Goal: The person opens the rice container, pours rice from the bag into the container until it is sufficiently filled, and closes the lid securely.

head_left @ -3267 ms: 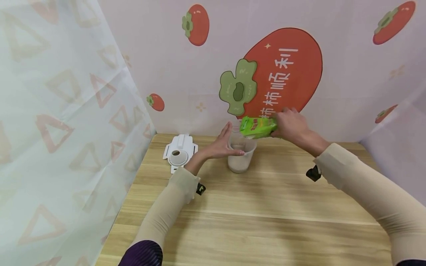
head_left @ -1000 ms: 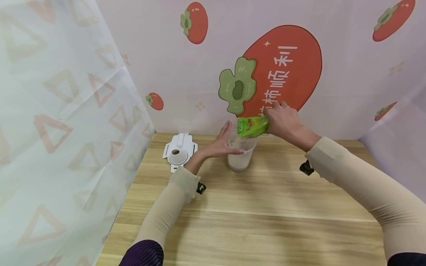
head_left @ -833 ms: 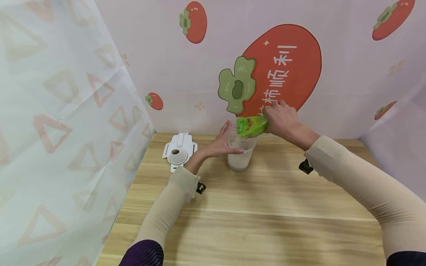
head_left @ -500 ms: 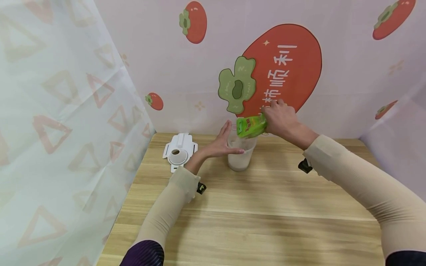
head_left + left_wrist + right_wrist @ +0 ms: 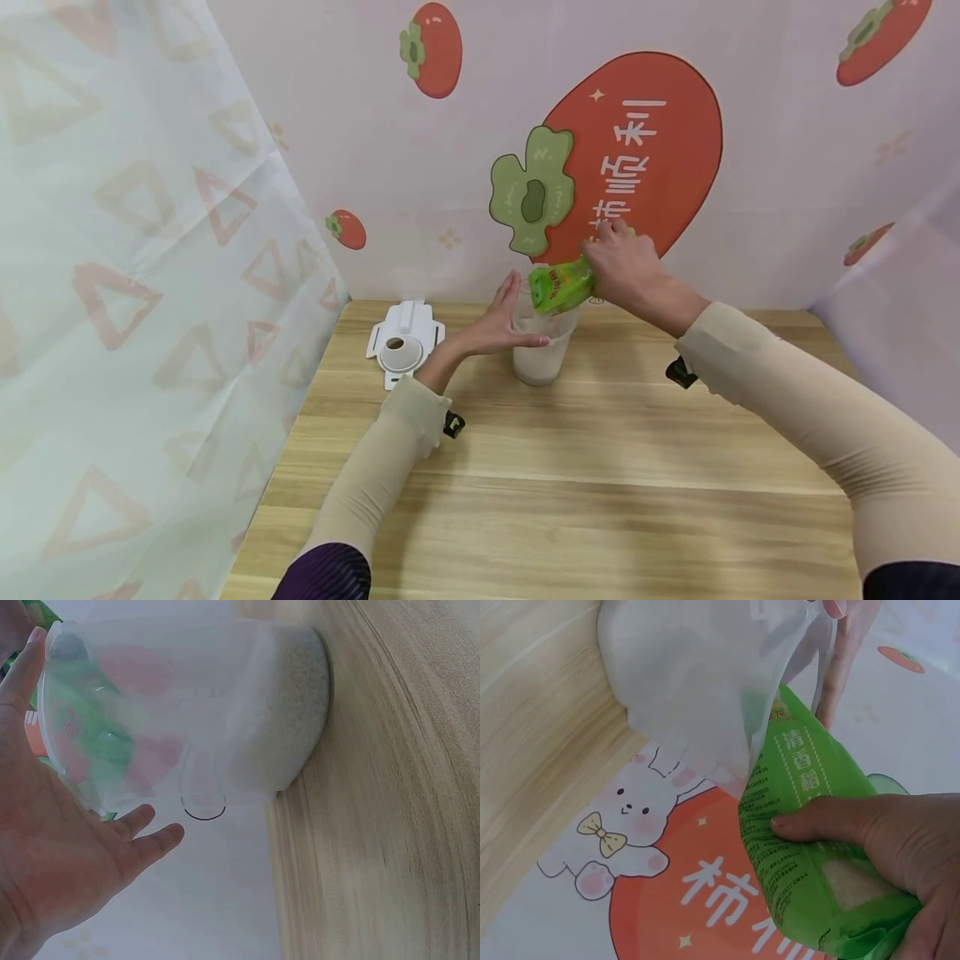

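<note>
A translucent plastic container (image 5: 542, 358) stands upright on the table, with pale rice grains (image 5: 292, 712) settled at its bottom. My left hand (image 5: 497, 331) spreads round its rim, thumb on the near side and fingers straight along the left. My right hand (image 5: 624, 265) grips a green bag of rice (image 5: 562, 287), tilted down to the left over the container. In the right wrist view, my thumb presses the printed face of the bag (image 5: 802, 780), and its lower end reaches inside the rim. The container's wall blurs that end in the left wrist view.
Left of my left hand lies a white lid-like piece (image 5: 405, 342) with side tabs and a round, holed dome. The wooden table (image 5: 525, 483) meets a patterned back wall (image 5: 450, 167) just behind the container, with another wall sheet (image 5: 150, 333) at the left.
My right hand has brought the rice bag leftward and slightly down over the container, and the bag has turned a little. My left hand and the container stay in place.
</note>
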Demonstrator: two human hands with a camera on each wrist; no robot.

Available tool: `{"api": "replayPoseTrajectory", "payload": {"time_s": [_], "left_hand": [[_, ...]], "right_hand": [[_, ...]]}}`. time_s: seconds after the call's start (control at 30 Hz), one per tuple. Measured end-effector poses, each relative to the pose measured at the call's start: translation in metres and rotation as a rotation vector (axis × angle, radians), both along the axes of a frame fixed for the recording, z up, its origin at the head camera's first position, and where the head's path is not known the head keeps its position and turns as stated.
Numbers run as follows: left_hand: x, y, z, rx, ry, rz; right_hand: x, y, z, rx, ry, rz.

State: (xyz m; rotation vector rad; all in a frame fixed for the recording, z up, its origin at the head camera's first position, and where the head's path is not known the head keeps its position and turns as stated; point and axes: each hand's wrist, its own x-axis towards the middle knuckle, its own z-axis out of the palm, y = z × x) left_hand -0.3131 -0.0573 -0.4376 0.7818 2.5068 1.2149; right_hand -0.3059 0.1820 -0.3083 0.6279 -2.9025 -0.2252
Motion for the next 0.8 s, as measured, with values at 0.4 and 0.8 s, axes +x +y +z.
{"api": "replayPoseTrajectory", "payload": {"time_s": [0.4,0.8], "left_hand": [[0.002,-0.001,0.002,0.002,-0.02,0.004],[0.002,0.0,0.001,-0.008,-0.014,0.008]], "right_hand": [[-0.003,-0.008,-0.002,0.056,0.043,0.017],[-0.005,-0.011,-0.004,0.116,0.127,0.036]]}}
